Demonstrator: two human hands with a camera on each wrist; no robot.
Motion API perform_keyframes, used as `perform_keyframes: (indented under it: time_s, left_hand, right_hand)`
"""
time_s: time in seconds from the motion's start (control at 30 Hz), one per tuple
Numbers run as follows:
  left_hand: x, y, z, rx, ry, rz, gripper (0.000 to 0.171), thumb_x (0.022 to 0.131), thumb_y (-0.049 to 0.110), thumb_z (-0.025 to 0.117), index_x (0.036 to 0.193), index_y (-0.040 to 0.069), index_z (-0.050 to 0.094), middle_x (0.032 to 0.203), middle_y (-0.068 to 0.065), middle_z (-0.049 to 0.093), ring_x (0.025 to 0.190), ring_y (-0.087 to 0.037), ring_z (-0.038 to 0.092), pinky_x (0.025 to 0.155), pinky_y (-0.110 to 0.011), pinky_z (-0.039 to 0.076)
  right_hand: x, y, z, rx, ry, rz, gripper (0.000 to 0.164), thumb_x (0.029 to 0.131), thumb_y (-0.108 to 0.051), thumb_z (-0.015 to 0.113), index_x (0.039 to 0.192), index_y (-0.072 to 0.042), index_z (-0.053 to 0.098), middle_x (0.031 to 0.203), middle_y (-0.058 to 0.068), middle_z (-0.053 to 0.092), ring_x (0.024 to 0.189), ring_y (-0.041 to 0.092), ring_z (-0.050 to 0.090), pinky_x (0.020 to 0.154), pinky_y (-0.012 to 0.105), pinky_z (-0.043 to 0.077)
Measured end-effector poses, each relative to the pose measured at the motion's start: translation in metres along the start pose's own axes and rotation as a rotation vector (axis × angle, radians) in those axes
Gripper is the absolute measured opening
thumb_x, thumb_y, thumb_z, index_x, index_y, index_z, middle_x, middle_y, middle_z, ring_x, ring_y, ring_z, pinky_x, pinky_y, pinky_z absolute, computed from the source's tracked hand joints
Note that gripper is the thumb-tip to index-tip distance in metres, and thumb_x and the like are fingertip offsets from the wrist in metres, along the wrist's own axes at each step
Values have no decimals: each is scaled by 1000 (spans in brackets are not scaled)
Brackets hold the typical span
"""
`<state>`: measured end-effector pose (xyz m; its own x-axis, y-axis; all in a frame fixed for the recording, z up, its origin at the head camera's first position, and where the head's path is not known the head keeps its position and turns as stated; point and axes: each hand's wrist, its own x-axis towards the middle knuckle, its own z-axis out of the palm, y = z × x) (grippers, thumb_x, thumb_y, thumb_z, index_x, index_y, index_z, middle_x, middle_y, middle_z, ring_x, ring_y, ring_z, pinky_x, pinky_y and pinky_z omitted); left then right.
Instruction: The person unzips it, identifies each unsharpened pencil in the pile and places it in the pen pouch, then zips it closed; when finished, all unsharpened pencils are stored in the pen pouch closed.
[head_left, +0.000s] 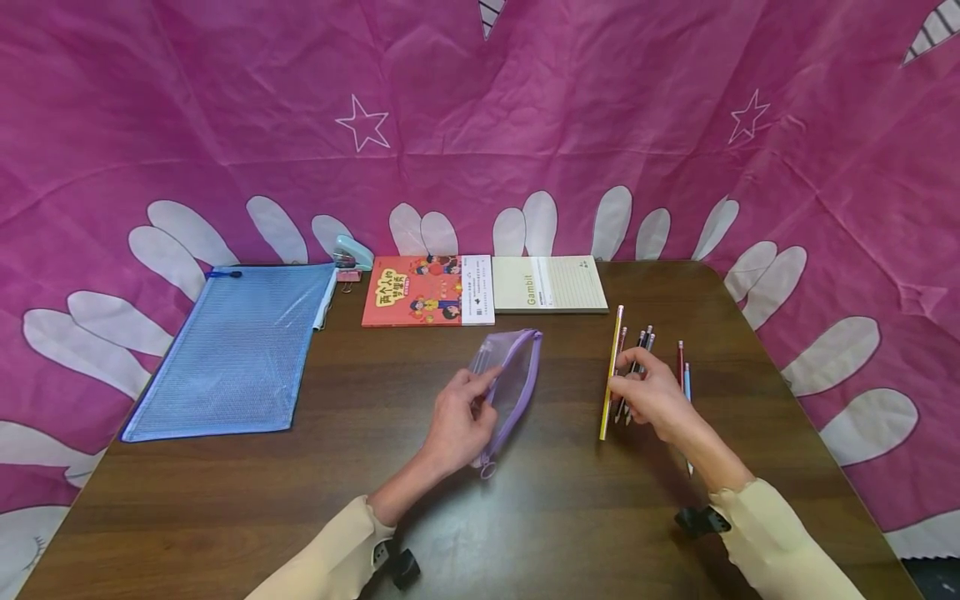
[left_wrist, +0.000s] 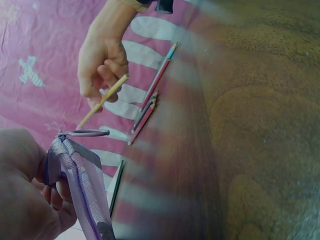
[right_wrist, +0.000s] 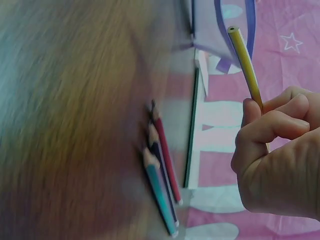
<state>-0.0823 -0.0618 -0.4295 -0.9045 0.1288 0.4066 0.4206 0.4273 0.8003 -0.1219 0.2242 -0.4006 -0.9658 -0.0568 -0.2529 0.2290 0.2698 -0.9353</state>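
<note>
My left hand (head_left: pixel 459 423) grips the side of a see-through pencil pouch (head_left: pixel 517 375) with a purple zipper, held over the middle of the table. The zipper's mouth gapes toward the right, and its ring pull (left_wrist: pixel 85 133) shows in the left wrist view. To the right, my right hand (head_left: pixel 663 398) pinches a yellow pencil (head_left: pixel 611 367) between thumb and fingers, raised and nearly upright in the head view. Several dark pencils (head_left: pixel 649 337) lie beneath and behind that hand, partly hidden by it. A red pencil (head_left: pixel 680 357) and a blue pencil (head_left: pixel 687 382) lie right of it.
A blue mesh zip folder (head_left: pixel 232 358) lies at the left. Along the back are a light-blue stapler (head_left: pixel 356 248), a pink binder clip (head_left: pixel 347 276), a red book (head_left: pixel 408 293) and a cream notebook (head_left: pixel 555 283). Pink patterned cloth (head_left: pixel 600 100) hangs behind the table.
</note>
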Motion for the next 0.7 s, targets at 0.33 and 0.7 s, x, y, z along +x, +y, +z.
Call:
perform_keyframes:
  time_s: [0.33,0.7]
  left_hand:
    - [0,0,0,4,-14,-6,53,75,-13,60,126,-1,68,84,-3,52,69,-13,51,57,-24,49]
    - [0,1,0,5,-22,-16,52,77,-12,61,127,0,67,84,-3,51,70,-13,51,57,-24,48]
  right_hand:
    - [-4,-7,26,73,-39,-22,33,82,5,53,113,-1,43,65,6,54,43,11,35,41,22,24]
    - [-6,-15,61,225,-39,-29,31,81,6,54,110,-2,43,65,6,58,42,9,33,41,20,22]
